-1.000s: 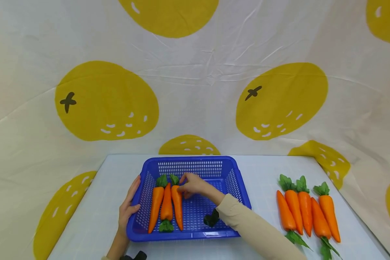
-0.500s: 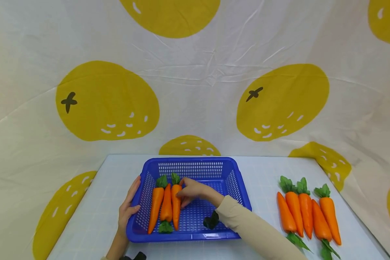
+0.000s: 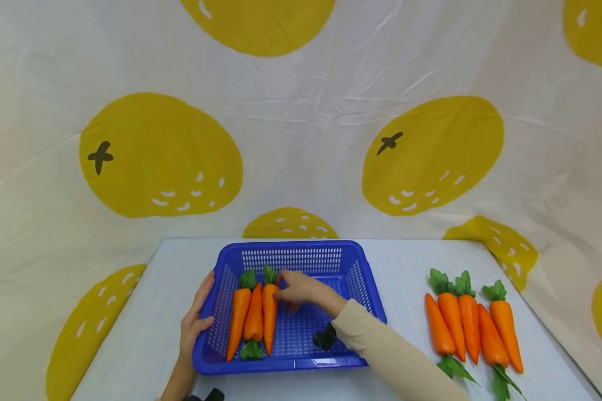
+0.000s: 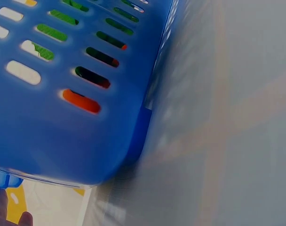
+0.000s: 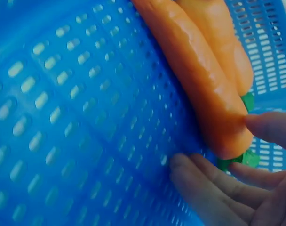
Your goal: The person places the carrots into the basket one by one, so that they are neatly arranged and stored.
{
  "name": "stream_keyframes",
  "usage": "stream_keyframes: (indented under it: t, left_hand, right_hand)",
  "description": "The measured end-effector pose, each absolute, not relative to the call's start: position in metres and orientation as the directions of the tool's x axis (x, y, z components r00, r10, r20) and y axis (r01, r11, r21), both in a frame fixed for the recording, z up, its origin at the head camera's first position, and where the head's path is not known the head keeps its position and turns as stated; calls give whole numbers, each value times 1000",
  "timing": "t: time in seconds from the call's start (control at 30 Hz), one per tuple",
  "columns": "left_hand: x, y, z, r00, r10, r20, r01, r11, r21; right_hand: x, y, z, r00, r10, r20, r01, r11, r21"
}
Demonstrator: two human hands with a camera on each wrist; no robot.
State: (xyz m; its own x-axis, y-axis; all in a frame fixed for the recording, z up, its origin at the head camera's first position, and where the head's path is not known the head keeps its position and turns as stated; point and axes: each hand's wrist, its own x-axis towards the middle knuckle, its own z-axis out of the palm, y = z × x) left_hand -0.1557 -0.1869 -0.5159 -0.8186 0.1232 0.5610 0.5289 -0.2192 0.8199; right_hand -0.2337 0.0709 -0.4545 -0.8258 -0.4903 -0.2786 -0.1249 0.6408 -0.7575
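A blue plastic basket (image 3: 281, 365) with slotted sides holds three orange carrots with green leafy tops. The left carrot (image 3: 238, 320) and the right carrot (image 3: 269, 320) have their leaves at the far end; the middle carrot (image 3: 253, 318) lies the other way round. My left hand (image 3: 193, 320) rests on the basket's left side, fingers straight along the outside and thumb at the rim. Inside the basket, my right hand (image 3: 303, 289) touches the leafy end of the right carrot. Its thumb (image 5: 270, 128) presses on the carrot, the other fingers loosely spread beside it.
Several more carrots (image 3: 469, 326) lie in a row on the white table (image 3: 401, 267) to the right of the basket, some with leaves towards me. A pale cloth (image 3: 301, 161) printed with yellow fruit hangs behind the table.
The right carrot's tip has swung slightly left, closer to the middle carrot. My right hand has shifted a little at its leafy end. My left hand has stayed at the basket.
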Motion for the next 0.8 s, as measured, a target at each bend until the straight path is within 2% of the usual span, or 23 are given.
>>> stream_keyframes:
  t: [0.13,0.4,0.57,0.8]
  left_hand:
    - [-155,-187,-516,-831,123,542,512,-210,833]
    - [-154,-186,-514,-876,99,473,447,-206,871]
    - [-154,-186,-514,-874,91,478,454,-201,868]
    - [-154,-186,-514,-852,104,513,487,-204,850]
  right_hand:
    - [-236,73,-450,-831,-504,-236,-229,695,-681]
    - [-239,85,-430,-817,-568,-99,-371,649,-665]
    - [-237,100,-406,-835,-550,9,-376,561,-737]
    - [-213,130,-375,-875,-431,221,-404,398,-824]
